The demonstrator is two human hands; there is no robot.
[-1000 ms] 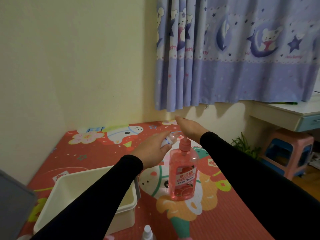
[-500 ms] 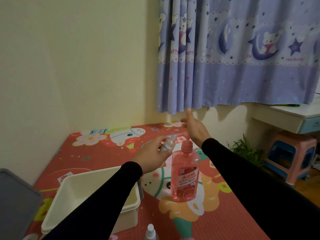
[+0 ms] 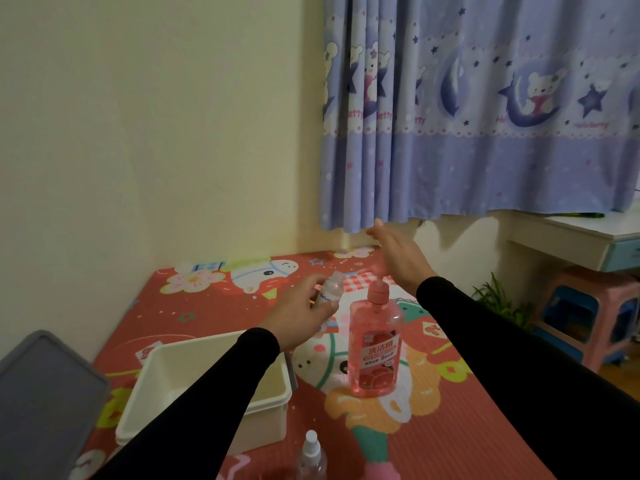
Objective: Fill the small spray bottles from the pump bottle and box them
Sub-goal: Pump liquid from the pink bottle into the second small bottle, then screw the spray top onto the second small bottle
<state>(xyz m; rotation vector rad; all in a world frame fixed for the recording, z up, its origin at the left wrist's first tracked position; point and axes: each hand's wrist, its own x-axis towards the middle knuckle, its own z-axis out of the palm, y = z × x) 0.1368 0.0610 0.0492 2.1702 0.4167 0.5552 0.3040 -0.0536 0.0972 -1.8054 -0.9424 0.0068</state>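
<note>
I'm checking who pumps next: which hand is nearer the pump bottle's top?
Right. The right hand hovers open just above and behind the pump bottle; the left hand is off to its left, holding a small spray bottle.

Single view only, head-worn, wide-angle; nothing to compare it with. The camera sits above the near edge of the red cartoon-printed foam mat (image 3: 450, 438) and looks forward and down along both black-sleeved forearms. It faces the far right corner of the mat, where the pale yellow wall (image 3: 156, 133) meets the lilac bear-and-star printed curtain (image 3: 485, 133). Near: the white rectangular plastic box (image 3: 194, 372) sits at lower left, by the mat's near left edge, and a small clear spray bottle with a white cap (image 3: 310, 455) is cut off by the bottom of the frame. The wall and curtain fill the upper half. Straight lines bow toward the frame's edges.
</note>
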